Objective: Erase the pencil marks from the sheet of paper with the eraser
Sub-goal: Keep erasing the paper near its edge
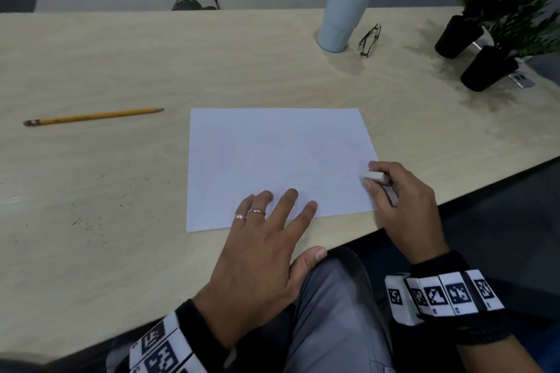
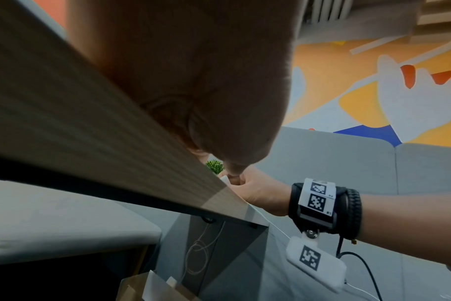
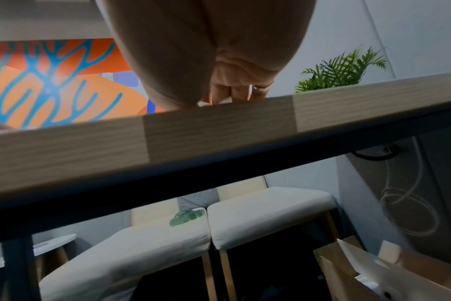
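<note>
The right hand [image 1: 403,206] pinches a white eraser [image 1: 375,177] at the paper's [image 1: 272,160] right edge, its long axis running left-right, tip pointing left. The left hand [image 1: 257,254] lies flat, fingers spread on the paper's near edge. A pencil [image 1: 94,116] lies far left on the pale wood table [image 1: 121,54]; a tumbler [image 1: 344,12], glasses [image 1: 369,39] and potted plants [image 1: 497,21] stand at the far right.

White sheet of paper [image 1: 272,160] flat on table, marks seemingly faint, small white eraser [image 1: 375,176] at its right edge
</note>
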The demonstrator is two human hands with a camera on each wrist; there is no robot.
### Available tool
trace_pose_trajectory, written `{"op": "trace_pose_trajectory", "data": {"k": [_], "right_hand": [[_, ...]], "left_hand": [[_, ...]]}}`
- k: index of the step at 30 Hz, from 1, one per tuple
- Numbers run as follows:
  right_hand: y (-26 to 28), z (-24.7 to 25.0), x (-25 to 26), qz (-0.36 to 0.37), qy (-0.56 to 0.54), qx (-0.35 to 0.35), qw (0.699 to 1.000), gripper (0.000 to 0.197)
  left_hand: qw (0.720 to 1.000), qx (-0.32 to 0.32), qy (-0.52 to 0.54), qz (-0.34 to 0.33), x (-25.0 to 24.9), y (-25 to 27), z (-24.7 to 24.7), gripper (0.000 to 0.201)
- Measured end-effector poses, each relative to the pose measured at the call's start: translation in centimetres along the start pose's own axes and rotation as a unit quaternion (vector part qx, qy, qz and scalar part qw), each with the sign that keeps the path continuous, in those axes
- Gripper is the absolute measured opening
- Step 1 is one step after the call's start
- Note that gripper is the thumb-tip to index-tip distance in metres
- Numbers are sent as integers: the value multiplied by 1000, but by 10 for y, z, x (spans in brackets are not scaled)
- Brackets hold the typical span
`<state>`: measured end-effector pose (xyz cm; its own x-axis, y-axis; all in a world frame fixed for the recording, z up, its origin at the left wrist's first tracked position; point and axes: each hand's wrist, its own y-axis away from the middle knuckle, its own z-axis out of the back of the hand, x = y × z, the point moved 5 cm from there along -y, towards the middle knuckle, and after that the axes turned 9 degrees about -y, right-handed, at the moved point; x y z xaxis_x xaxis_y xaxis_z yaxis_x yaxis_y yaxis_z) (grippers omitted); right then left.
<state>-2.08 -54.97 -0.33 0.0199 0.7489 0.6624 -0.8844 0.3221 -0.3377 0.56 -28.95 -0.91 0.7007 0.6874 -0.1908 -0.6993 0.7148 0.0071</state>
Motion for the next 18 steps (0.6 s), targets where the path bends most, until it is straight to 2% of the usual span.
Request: {"op": "trace_pose_trajectory", "data": {"k": [5,9,11,14,15,16,18], "right_hand": [[-10,2,2,37,16,-33,999,16],[-7,16,11,-3,-32,-84,996,11],[-4,9,11,-27,-56,-51,997,7],[-3,-4,8,-39,-27,-9,999,8],[-5,-6,8,-37,-11,-6,999,9],[-6,-7,8,-37,-3,-4,999,9],[-10,-6,9,-47,-4,2,999,8]], "left_hand": [[1000,-15,12,-10,-4,-5,10,55],[999,-18,31,2,7,-7,11,44],[999,-20,36,2,12,-9,9,44],[999,-16,29,4,17,-15,1,73],[999,-22,36,17,19,-16,0,76],[998,-27,42,33,21,-16,0,75],[998,-34,23,47,22,-12,1,55]]}}
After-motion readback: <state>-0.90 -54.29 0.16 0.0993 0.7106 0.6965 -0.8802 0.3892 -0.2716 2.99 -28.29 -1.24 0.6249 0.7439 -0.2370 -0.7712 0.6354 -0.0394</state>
